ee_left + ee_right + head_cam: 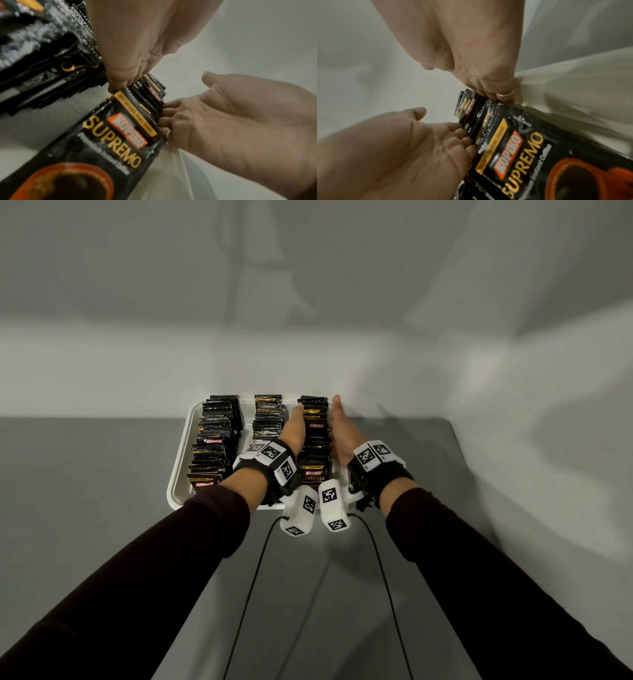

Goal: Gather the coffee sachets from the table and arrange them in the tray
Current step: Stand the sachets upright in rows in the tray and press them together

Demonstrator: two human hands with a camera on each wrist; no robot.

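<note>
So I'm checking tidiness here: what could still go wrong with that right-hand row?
Both the left hand and the right hand press flat on the sides of the right row of sachets; squeezing too hard could buckle it upward. The left wrist hangs close over the middle row and may knock it when withdrawn.

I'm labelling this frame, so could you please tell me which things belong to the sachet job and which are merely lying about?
Belonging to the job:
- right row of sachets, with the left hand and right hand against its two sides
- middle row
- left row
- white tray

Just there:
- grey table
- black cables
</note>
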